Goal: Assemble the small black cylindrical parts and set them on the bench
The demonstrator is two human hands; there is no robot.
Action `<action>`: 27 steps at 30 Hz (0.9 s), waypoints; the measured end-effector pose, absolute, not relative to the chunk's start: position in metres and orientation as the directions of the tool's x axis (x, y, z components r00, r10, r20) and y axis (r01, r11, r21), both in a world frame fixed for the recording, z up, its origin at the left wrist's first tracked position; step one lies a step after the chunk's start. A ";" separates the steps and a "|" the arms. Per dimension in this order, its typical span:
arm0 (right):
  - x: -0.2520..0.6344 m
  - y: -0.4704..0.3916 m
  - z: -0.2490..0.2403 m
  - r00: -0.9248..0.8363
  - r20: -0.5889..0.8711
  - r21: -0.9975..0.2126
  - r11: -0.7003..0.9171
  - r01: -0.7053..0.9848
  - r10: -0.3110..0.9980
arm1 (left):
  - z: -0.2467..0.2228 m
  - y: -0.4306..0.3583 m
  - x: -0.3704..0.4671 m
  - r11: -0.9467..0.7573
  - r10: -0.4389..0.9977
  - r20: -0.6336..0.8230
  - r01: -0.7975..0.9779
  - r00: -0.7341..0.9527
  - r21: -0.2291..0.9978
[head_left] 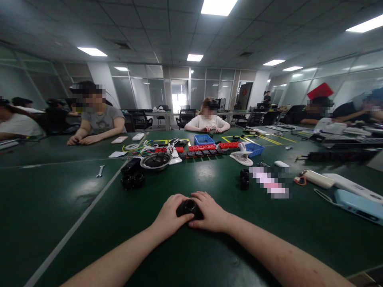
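Observation:
Both hands are closed around a black part (pixel 189 206) with a round opening on top, low over the green table (pixel 125 223). My left hand (pixel 171 213) wraps its left side, the thumb across the front. On the right side, my right hand (pixel 209 211) curls its fingers round the far edge, with its thumb near the front. The fingertips of the two hands almost meet. The underside of the part is hidden. Farther off stand black round parts (pixel 133 181) at the left and two more black parts (pixel 244 179) at the right.
A metal bowl (pixel 155 161), red strips (pixel 202 147), blue trays (pixel 204 139) and a white clamp stand (pixel 241 154) lie ahead. A wrench (pixel 101 171) lies left; a light-blue device (pixel 359 203) lies right. Several people sit around the table.

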State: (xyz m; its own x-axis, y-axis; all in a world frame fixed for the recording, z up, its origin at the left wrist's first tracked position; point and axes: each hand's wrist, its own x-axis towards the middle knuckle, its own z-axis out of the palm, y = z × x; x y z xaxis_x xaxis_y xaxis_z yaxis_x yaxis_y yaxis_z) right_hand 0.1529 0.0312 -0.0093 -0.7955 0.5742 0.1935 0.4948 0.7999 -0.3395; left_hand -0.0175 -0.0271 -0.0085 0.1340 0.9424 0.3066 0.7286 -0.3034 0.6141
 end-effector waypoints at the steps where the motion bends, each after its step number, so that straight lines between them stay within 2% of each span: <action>1: 0.156 0.033 -0.008 -0.823 0.143 -0.371 0.800 0.471 0.550 | -0.008 -0.027 -0.018 -0.308 0.943 0.301 0.723 0.144 0.619; 4: 0.162 0.039 -0.006 -0.852 0.078 -0.424 0.791 0.441 0.517 | -0.006 -0.027 -0.020 -0.318 0.943 0.290 0.705 0.165 0.634; 11: 0.156 0.046 -0.012 -0.847 0.237 -0.454 0.825 0.336 0.475 | -0.008 -0.025 -0.018 -0.281 0.957 0.250 0.683 0.147 0.674; 16: 0.159 0.049 -0.008 -0.879 0.210 -0.542 0.799 0.260 0.429 | -0.003 -0.028 -0.016 -0.286 0.957 0.242 0.654 0.160 0.700; 20: 0.159 0.047 -0.007 -0.855 0.230 -0.469 0.823 0.321 0.465 | -0.003 -0.028 -0.016 -0.276 0.959 0.246 0.661 0.141 0.697; 24: 0.149 0.036 -0.011 -0.750 0.268 -0.312 0.791 0.526 0.604 | -0.008 -0.025 -0.015 -0.226 0.965 0.257 0.689 0.059 0.688; 27: 0.144 0.028 -0.013 -0.668 0.285 -0.291 0.727 0.622 0.687 | -0.010 -0.024 -0.016 -0.209 0.964 0.265 0.698 0.028 0.685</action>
